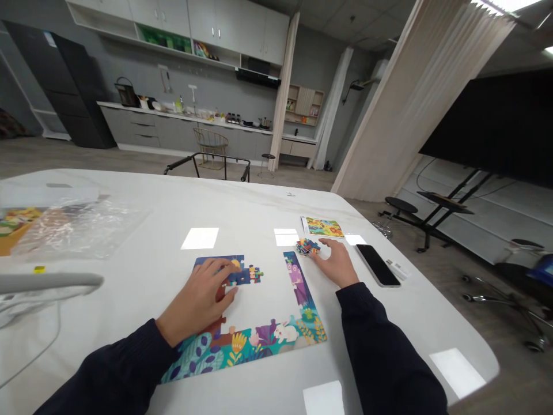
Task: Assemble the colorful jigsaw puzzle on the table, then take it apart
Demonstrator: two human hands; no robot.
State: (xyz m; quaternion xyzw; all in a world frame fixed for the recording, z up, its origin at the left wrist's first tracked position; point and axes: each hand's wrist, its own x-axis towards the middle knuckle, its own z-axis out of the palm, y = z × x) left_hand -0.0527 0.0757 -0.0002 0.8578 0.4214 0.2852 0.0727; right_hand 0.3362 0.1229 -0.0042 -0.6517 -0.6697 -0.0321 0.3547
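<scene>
A partly assembled jigsaw puzzle point(242, 350) lies on the white table, its joined pieces forming the bottom and sides around a bare middle. A white rabbit, plants and purple shapes are printed on it. My left hand point(203, 297) rests over its upper left part, fingers spread and touching the pieces. A small joined group of puzzle pieces point(254, 274) juts out to the right of those fingers. At the upper right, my right hand point(337, 262) has thumb and forefinger apart at the edge of a heap of loose puzzle pieces point(306, 248); its other fingers are partly hidden.
A picture card point(324, 226) lies behind the heap. Right of my right hand is a black-screened phone point(378, 265). Clear plastic bags point(86, 225) spread over the left side, behind a grey curved object point(52, 281). A chair point(211, 161) stands across the table point(259, 202).
</scene>
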